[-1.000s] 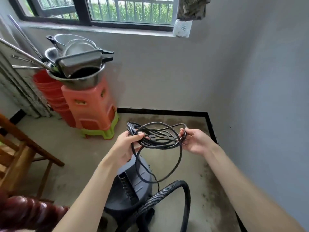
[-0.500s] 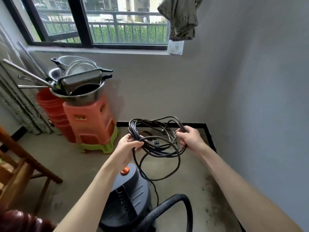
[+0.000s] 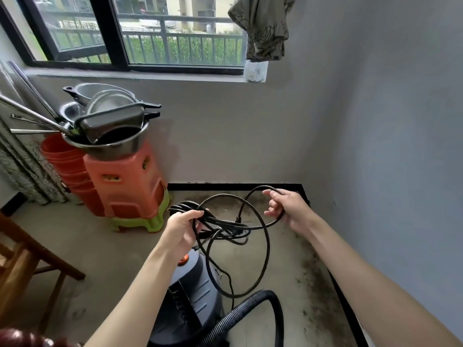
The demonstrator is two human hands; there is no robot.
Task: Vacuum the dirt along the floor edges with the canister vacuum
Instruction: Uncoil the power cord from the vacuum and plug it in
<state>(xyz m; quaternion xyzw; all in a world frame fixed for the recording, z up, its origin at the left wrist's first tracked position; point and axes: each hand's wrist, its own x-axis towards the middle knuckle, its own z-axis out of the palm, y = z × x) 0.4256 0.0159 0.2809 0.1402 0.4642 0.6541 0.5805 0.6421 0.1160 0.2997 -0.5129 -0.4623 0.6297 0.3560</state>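
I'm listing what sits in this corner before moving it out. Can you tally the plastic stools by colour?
Orange stool: 1
Green stool, under the orange one: 1
Total: 2
A stack of orange buckets stands behind them; its number cannot be told.

I see bare floor (image 3: 105, 246) left of the vacuum (image 3: 193, 296); stacked stools (image 3: 127, 181) and hanging cord loops (image 3: 250, 246) block the corner.

Counted: two hands (image 3: 181, 231) (image 3: 288, 209), one cord (image 3: 265, 246), one vacuum (image 3: 193, 301), one hose (image 3: 250, 306), one orange stool (image 3: 125, 181) on one green stool (image 3: 140, 222), one window (image 3: 140, 33), one cloth (image 3: 263, 26).
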